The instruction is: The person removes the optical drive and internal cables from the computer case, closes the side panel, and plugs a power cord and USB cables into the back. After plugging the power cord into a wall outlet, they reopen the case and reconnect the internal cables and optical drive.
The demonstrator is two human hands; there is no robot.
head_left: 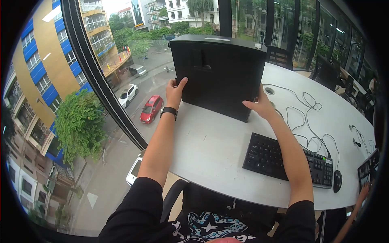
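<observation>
A large flat black case [219, 79] stands upright on the white table [206, 141], near the window. My left hand [176, 92] grips its left edge, with the thumb on the near face and the other fingers mostly hidden. At its right edge, my right hand [261, 104] holds on with the thumb on the near face and the fingers behind the side. A black keyboard [263, 154] lies on the table under my right forearm, which covers part of it. Just right of the keyboard is a black mouse [337, 181].
Thin black cables [310, 105] lie looped across the right of the table. Black chairs [279, 56] stand behind it. Tall windows run along the left and back. Another person's arm [354, 208] and a screen [366, 170] show at the lower right.
</observation>
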